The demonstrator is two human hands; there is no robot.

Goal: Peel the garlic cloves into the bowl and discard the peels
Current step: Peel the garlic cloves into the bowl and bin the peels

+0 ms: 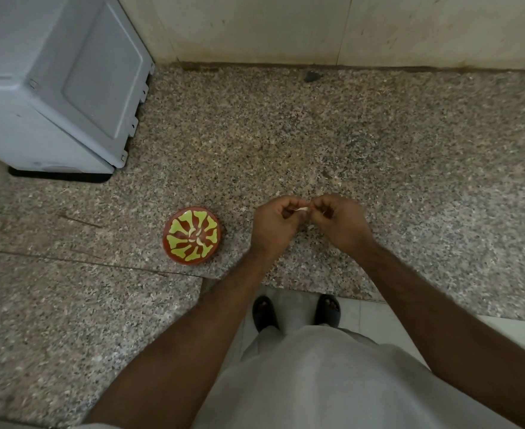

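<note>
I see a small pale garlic clove (301,209) just above the middle of the frame, lying roughly level, its ends hidden by fingertips. Left of centre sits the bowl (174,246), round, red-brown with a yellow-green splayed pattern, upright on the speckled counter. Inside it lie a few pale peeled cloves (197,237).

- One view only, from a wide-angle camera worn on the person's head, looking forward and steeply down.
- The left hand (273,226) and right hand (341,224) sit just below frame centre, at arm's length from the lens.
- Beyond the hands the countertop (286,134) runs to the wall (286,26); below them, the person's feet (295,311).
- Straight edges bow near the frame's borders.
</note>
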